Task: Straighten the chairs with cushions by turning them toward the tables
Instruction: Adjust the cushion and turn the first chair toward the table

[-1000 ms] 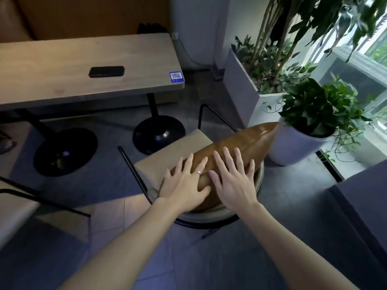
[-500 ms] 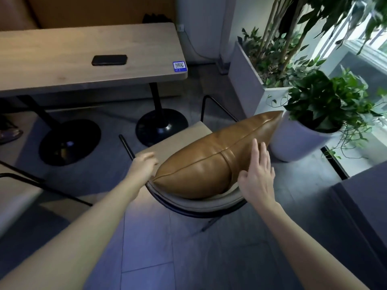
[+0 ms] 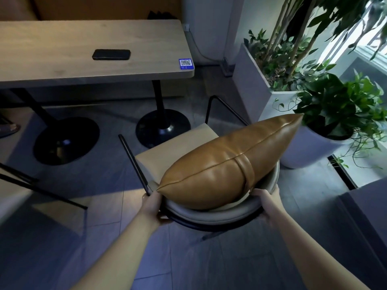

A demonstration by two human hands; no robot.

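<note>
A chair (image 3: 178, 147) with a beige seat, black metal frame and curved padded backrest stands below me, its seat angled toward the right end of the wooden table (image 3: 62, 59). A tan leather cushion (image 3: 226, 166) leans against the backrest. My left hand (image 3: 154, 206) grips the left end of the backrest rim. At the right end of that rim, my right hand (image 3: 267, 203) is closed around it. The fingers of both hands are partly hidden behind the rim.
A black phone (image 3: 111, 54) and a blue QR sticker (image 3: 185, 63) lie on the table, which stands on two black round bases (image 3: 163, 126). A white round plant pot (image 3: 310, 149) and a tall planter (image 3: 251, 86) crowd the chair's right. Another chair's black frame (image 3: 41, 189) is left.
Both hands left the top of the cushion, spread apart to its two sides, and now clasp the backrest rim. The view has shifted closer to the chair.
</note>
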